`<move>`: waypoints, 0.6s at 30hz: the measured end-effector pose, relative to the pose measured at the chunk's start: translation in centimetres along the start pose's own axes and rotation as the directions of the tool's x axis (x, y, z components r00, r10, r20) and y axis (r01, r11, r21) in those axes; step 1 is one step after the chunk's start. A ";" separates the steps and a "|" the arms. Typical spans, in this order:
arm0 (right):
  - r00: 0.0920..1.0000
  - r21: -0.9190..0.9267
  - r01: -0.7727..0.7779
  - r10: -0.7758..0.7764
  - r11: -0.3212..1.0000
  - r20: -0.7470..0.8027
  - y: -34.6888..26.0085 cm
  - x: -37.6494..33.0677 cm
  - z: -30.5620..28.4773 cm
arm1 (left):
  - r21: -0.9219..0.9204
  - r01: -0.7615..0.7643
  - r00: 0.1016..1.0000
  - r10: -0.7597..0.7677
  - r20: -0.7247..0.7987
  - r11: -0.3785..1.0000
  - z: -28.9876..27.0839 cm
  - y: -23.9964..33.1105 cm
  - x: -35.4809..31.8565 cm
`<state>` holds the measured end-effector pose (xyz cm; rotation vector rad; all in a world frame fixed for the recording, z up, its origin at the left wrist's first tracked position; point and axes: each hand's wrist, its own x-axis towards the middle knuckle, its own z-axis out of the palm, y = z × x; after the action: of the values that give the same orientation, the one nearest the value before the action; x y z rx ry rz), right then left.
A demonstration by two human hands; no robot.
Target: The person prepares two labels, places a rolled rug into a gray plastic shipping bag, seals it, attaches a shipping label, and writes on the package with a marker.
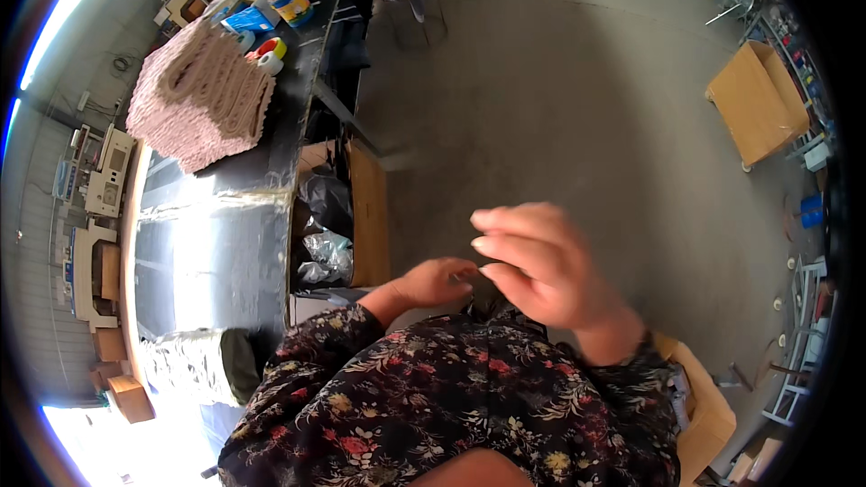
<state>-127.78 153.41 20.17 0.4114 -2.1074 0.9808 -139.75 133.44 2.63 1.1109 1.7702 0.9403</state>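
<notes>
My right hand [544, 266] is raised in front of my body, above the floor. Its fingers are apart and slightly bent, pointing left, and nothing shows between them. Lower and closer to my waist is my left hand [437, 282], its fingers curled in. What lies inside those curled fingers, if anything, is hidden. The two hands are near each other but do not touch. Both sleeves are of a dark floral shirt [433, 370]. To the left stands a long black-topped table [244, 243], with a folded stack of pink fluffy cloth [203, 95] on it.
Rolls of tape [271, 54], a yellow-and-blue tub [291, 4] and blue boxes lie farther along the table. Under it stands a cardboard box with plastic bags [327, 252]. An open carton [708, 406] is at my right; another box [760, 99] stands by the right-hand shelving.
</notes>
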 end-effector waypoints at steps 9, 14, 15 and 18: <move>0.765 -0.248 -0.532 0.585 0.809 0.268 6.8 18.8 -14.7 | 0.265 0.462 0.884 -0.464 -0.060 0.846 -11.7 -13.9 13.4; 0.942 -0.009 0.311 -0.310 0.950 -0.132 25.0 23.1 -12.5 | 0.417 0.551 0.799 -0.601 -0.015 0.723 -17.2 -24.2 14.9; 0.814 -0.084 0.528 -0.532 0.845 -0.232 28.5 24.7 -11.0 | 0.343 0.631 0.754 -0.654 -0.058 0.696 -19.6 -22.9 16.9; 0.829 -0.116 0.433 -0.446 0.894 -0.338 36.2 25.0 -6.3 | 0.270 0.769 0.619 -0.781 -0.083 0.580 -23.3 -25.6 18.2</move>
<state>-161.25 182.50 23.09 0.6193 -1.5963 0.6818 -173.88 138.16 -15.83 0.3703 2.0981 0.1058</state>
